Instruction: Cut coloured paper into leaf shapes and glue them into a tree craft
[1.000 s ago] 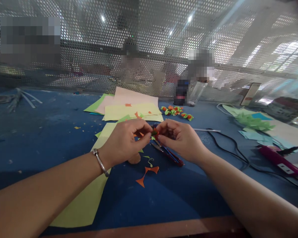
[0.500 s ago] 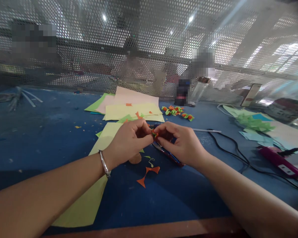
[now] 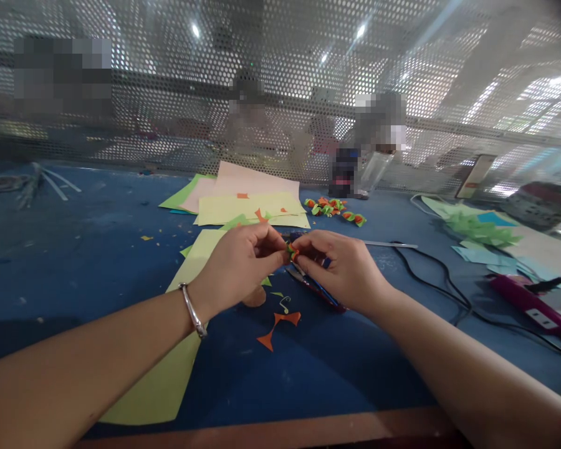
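Note:
A small orange-and-green paper flower point(image 3: 292, 252) is pinched between the fingertips of both hands. My left hand point(image 3: 240, 262), with a silver bracelet at the wrist, grips it from the left. From the right, my right hand point(image 3: 343, 265) holds it between thumb and fingers. Under the right hand lie scissors point(image 3: 315, 288), partly covered. Just below the hands are an orange paper scrap point(image 3: 280, 324), a curled pale strip point(image 3: 285, 304) and a round brown disc point(image 3: 255, 297). Beyond them sit several similar orange-and-green paper pieces point(image 3: 327, 207).
Yellow paper point(image 3: 163, 386) lies under my left forearm. Pink and yellow sheets point(image 3: 257, 178) are stacked behind my hands. To the right are a magenta power strip point(image 3: 533, 305), a black cable point(image 3: 437, 268) and green paper pieces point(image 3: 481, 231). A perforated metal screen point(image 3: 280, 75) closes off the back.
The paper flower has turned slightly between my fingertips, showing more orange. Both hands stay in nearly the same place.

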The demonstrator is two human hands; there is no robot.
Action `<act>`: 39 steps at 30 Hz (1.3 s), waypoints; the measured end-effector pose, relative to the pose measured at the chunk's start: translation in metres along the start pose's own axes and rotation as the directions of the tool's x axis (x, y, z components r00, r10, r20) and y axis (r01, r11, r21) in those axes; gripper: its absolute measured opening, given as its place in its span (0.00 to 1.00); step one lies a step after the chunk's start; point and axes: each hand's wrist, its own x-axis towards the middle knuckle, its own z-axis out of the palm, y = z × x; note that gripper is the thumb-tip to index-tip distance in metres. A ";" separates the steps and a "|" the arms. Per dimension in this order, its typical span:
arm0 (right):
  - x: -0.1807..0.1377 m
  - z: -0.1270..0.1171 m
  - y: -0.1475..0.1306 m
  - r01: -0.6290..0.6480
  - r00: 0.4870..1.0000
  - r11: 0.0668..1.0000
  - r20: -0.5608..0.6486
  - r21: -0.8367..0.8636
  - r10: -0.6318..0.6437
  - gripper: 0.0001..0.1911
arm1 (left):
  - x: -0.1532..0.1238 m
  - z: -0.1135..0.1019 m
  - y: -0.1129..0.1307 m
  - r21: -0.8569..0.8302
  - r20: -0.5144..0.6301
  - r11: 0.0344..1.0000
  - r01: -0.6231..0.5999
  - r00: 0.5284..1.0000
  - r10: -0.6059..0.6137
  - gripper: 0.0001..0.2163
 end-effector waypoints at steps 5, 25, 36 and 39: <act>0.000 0.003 0.002 0.017 0.998 0.998 0.057 -0.054 -0.014 0.07 | -0.002 -0.001 -0.003 0.174 0.015 0.979 -0.106 0.994 0.105 0.02; 0.000 0.004 -0.002 0.008 0.997 0.994 0.072 -0.107 0.000 0.04 | -0.010 -0.003 0.004 0.382 0.036 0.908 -0.174 0.984 0.174 0.05; -0.001 0.011 -0.004 0.001 1.000 0.995 0.005 -0.096 0.000 0.07 | -0.012 -0.002 0.001 0.628 0.129 0.663 -0.407 0.895 0.427 0.05; -0.002 0.012 -0.004 0.001 1.000 0.994 0.001 -0.110 -0.001 0.07 | -0.012 -0.002 0.001 0.623 0.139 0.660 -0.421 0.889 0.436 0.05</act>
